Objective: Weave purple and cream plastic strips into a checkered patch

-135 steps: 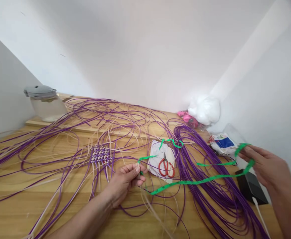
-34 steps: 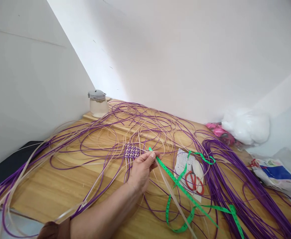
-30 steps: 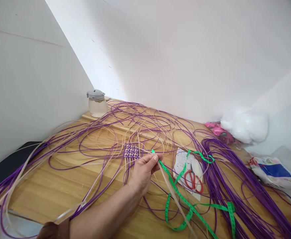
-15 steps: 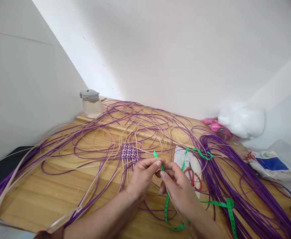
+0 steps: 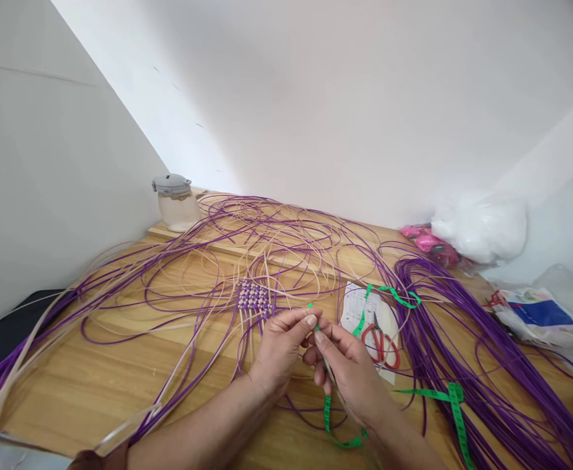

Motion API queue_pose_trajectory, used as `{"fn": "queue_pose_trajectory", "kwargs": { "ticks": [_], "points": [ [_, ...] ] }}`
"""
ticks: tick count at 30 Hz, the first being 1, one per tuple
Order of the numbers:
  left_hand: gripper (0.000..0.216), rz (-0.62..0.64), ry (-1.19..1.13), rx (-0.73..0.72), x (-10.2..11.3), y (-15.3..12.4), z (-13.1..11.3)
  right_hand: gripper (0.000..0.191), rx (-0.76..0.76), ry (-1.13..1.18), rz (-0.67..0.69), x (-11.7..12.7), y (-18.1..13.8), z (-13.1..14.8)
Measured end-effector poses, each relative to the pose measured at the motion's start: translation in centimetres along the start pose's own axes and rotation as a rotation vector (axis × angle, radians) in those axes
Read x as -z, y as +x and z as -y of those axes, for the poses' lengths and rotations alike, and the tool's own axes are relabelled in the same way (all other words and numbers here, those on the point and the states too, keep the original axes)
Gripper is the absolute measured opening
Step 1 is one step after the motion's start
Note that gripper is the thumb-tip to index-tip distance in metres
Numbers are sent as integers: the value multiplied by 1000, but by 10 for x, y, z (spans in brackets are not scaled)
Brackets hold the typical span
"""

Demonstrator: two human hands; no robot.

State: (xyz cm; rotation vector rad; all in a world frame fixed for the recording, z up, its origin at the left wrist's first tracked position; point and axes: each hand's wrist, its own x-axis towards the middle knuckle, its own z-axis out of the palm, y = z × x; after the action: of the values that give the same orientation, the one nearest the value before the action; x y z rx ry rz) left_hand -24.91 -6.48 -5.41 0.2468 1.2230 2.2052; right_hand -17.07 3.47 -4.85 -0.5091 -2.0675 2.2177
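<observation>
In the middle of the head view, my left hand [image 5: 279, 349] pinches a green tape measure [image 5: 327, 416] close to its end, and a small green tip shows above the fingertips. My right hand [image 5: 350, 365] is closed just beside it, thumb and fingers on the tape together with a pale beige strand that runs down along the palm. Part of the tape hangs below the right hand in a loop. Just beyond my left hand lies a small knotted patch of purple and beige strands [image 5: 254, 299], its long ends fanning out over the wooden table [image 5: 105, 378].
Red-handled scissors [image 5: 382, 347] rest on a printed paper [image 5: 362, 303] at right. A thick purple strand bundle [image 5: 482, 339] lies beyond them. A lidded jar [image 5: 176, 205] stands at back left. Plastic bags [image 5: 482, 228] sit at back right; a blue-and-white packet [image 5: 543, 313] lies nearer.
Less of the tape's green end now sticks out above my left fingertips. My right-hand fingers have curled closer in. The view has shifted slightly.
</observation>
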Motion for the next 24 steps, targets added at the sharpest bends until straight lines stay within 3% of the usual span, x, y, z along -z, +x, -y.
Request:
{"fn": "queue_pose_trajectory", "kwargs": {
  "ticks": [3,9,24],
  "points": [
    [28,-57,8,-8,0,1,0,36,-4,-24,-12,-1,0,-2],
    [60,-39,-12,-20,0,3,0,36,-3,-32,-29,-2,0,-3],
    [55,-65,70,-70,3,5,4,38,-34,4,-25,-2,2,-3]
  ]
}}
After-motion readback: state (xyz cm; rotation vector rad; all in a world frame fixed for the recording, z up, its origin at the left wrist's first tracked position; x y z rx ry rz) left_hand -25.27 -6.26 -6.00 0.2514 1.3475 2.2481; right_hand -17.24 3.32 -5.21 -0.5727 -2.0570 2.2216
